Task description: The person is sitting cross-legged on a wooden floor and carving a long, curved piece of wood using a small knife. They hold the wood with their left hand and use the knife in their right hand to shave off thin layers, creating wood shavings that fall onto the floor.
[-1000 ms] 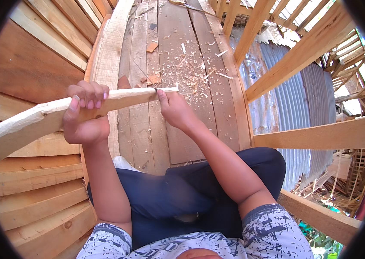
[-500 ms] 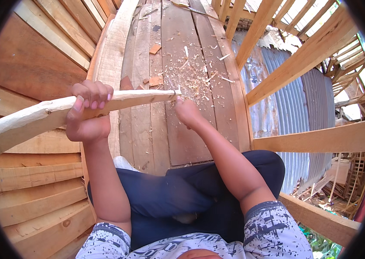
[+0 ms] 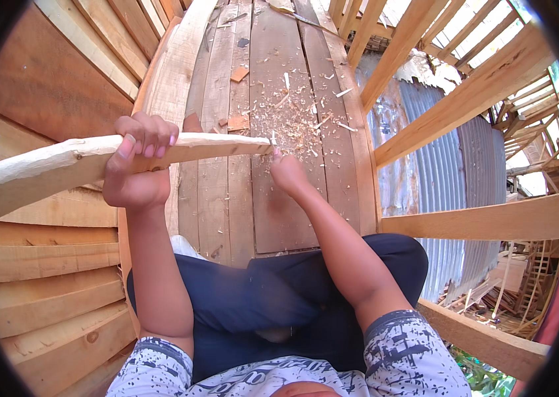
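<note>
My left hand (image 3: 139, 159) is wrapped round a long, slightly curved piece of pale wood (image 3: 207, 147), fingers over its top edge and thumb on the near side. One end of the wood runs out past the left edge of the view; the other narrows to a tip above the floor. At that tip my right hand (image 3: 288, 175) is closed in a fist, with a thin, blade-like tool (image 3: 273, 138) sticking up from it against the wood. The tool's handle is hidden inside the fist. Whitish, rough-cut facets run along the wood's top edge.
Shavings (image 3: 296, 122) and small wood offcuts (image 3: 238, 123) litter the plank floor (image 3: 286, 225) beyond my hands. A plank wall (image 3: 48, 264) rises close on the left. Wooden rails (image 3: 478, 218) stand on the right, with corrugated metal sheets (image 3: 438, 172) beyond. My folded legs (image 3: 253, 291) are below my hands.
The wood's left part has risen a little in view, and my left hand has shifted slightly with it. My right hand stays at the tip, nearly in place.
</note>
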Tool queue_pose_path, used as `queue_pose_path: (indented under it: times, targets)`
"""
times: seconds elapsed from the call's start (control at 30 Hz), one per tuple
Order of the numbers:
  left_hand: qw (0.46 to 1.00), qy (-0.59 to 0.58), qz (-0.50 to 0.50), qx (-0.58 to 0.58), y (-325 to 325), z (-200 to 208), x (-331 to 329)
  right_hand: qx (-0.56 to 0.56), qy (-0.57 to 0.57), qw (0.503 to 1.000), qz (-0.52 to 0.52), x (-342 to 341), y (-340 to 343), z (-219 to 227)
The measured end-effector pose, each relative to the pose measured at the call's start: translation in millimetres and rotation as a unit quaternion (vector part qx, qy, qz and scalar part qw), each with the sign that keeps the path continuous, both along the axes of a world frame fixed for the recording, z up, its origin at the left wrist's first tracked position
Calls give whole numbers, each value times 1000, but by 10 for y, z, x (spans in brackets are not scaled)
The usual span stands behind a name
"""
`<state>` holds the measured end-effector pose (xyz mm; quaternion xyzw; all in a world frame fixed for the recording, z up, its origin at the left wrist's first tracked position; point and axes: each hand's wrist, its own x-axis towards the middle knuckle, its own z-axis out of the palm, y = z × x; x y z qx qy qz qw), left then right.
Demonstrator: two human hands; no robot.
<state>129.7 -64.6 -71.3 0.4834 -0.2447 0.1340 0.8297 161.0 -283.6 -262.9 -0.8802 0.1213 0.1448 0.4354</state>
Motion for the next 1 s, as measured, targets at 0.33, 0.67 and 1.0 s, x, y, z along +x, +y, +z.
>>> queue_pose_path:
  times: [0.33,0.67,1.0]
  targets:
    - [1000,3,-7,8,68,-18,11,-118,51,991,30,20,-98,107]
    - [995,-68,-64,17,118,-35,32,-20,-72,995,66,61,-105,606]
    - [993,-43,-109,-18,117,-9,31,-64,-152,986,30,-8,-231,565]
